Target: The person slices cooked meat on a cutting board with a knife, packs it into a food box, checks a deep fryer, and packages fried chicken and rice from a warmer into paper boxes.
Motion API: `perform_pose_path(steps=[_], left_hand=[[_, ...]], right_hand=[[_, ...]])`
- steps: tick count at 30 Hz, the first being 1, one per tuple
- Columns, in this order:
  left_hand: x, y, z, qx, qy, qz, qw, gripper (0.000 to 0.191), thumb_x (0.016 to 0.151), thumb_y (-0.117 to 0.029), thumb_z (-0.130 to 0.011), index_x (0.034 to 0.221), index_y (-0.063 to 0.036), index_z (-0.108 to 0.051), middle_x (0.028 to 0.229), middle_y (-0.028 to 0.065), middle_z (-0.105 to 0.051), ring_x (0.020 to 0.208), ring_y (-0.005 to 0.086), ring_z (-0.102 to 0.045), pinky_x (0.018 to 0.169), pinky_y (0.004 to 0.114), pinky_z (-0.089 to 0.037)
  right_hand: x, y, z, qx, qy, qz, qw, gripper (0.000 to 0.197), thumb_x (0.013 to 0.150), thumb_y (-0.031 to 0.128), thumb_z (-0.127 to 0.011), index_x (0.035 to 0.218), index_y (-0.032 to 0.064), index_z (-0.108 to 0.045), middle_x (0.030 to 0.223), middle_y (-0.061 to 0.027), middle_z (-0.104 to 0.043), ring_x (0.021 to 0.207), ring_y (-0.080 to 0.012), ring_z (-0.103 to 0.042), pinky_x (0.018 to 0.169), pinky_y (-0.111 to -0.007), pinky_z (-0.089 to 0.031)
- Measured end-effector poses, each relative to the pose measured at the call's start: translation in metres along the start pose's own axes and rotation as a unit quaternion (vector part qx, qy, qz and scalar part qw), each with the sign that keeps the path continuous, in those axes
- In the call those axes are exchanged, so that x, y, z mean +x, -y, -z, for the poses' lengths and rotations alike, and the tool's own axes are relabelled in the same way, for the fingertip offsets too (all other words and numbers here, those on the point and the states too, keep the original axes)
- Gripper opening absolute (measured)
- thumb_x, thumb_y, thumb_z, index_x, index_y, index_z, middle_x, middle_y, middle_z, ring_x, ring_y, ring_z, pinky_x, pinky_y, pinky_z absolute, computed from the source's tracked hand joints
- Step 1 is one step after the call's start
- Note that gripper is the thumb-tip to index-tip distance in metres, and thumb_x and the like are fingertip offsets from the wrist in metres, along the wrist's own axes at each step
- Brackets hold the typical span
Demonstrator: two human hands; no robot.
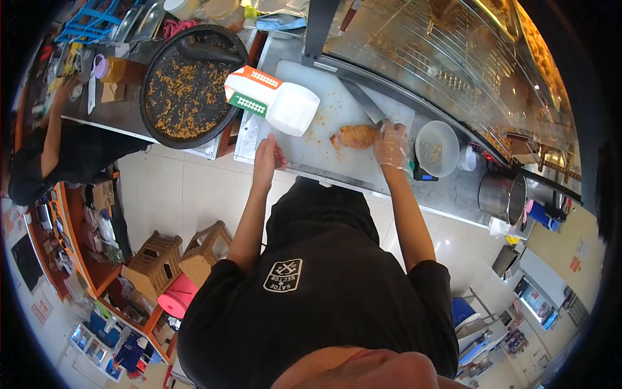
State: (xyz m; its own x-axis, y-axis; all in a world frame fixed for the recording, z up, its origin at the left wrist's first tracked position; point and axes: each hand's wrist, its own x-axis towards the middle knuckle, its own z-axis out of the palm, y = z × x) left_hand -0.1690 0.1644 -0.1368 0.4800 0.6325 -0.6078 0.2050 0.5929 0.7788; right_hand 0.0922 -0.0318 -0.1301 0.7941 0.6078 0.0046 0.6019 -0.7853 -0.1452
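Note:
My right hand (391, 143), in a clear plastic glove, grips a knife (362, 99) whose broad blade points away over the white cutting board (296, 150). Beside its fingers lies a browned piece of cooked meat (358, 136), with a cut end piece at its left tip. My left hand (267, 158), bare and with nothing visible in it, is over the near edge of the counter, its fingers loosely bent. Just beyond it stands a white paper food box (291, 108) with orange and green sides. Crumbs are scattered on the board.
A round black tray (146, 97) with browned crumbs is at the left. At the right are a plastic bowl (448, 150) on a scale (424, 176) and a steel pot (500, 192). A glass display case (418, 53) borders the board. Another person's arm (51, 141) is far left.

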Motion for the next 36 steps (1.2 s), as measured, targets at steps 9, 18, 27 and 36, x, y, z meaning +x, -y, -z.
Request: perform_pose_path(steps=[9, 18, 27, 36], left_hand=[[0.054, -0.009, -0.004, 0.214, -0.059, -0.069, 0.973, 0.032, 0.089, -0.028, -0.063, 0.083, 0.0023, -0.054, 0.071, 0.0084, -0.058, 0.052, 0.0177, -0.062, 0.052, 0.032, -0.052], [0.044, 0.001, 0.001, 0.113, -0.062, -0.187, 0.974, 0.009, 0.086, -0.009, -0.057, 0.09, -0.0016, -0.054, 0.093, 0.0101, -0.059, 0.093, 0.0169, -0.058, 0.085, 0.031, -0.047], [0.022, 0.001, -0.022, -0.064, -0.03, -0.133, 0.989, 0.042, 0.089, -0.002, -0.047, 0.131, -0.0023, -0.048, 0.119, 0.0114, -0.057, 0.111, 0.018, -0.053, 0.096, 0.031, -0.041], [0.002, -0.004, -0.066, -0.152, 0.002, -0.169, 0.974, 0.036, 0.107, -0.022, -0.034, 0.135, -0.0031, -0.044, 0.123, 0.0096, -0.055, 0.114, 0.0168, -0.051, 0.099, 0.03, -0.04]], right_hand=[[-0.04, 0.087, -0.013, 0.039, -0.069, 0.07, 0.994, 0.048, 0.074, 0.045, -0.074, 0.111, 0.0167, -0.063, 0.135, -0.0223, -0.039, 0.125, -0.0478, -0.035, 0.097, -0.062, -0.036], [-0.013, 0.05, -0.04, 0.07, -0.094, 0.132, 0.984, 0.037, 0.071, 0.032, -0.075, 0.099, 0.0117, -0.061, 0.11, -0.0151, -0.057, 0.11, -0.0403, -0.049, 0.086, -0.056, -0.044], [-0.005, 0.051, -0.017, 0.265, -0.11, 0.037, 0.957, 0.033, 0.074, 0.021, -0.074, 0.1, 0.0068, -0.06, 0.095, -0.0157, -0.06, 0.09, -0.0359, -0.058, 0.08, -0.045, -0.048], [-0.003, 0.17, 0.057, 0.324, -0.011, 0.248, 0.913, 0.037, 0.078, 0.027, -0.074, 0.105, 0.0051, -0.062, 0.102, -0.0186, -0.06, 0.097, -0.0367, -0.061, 0.082, -0.046, -0.049]])
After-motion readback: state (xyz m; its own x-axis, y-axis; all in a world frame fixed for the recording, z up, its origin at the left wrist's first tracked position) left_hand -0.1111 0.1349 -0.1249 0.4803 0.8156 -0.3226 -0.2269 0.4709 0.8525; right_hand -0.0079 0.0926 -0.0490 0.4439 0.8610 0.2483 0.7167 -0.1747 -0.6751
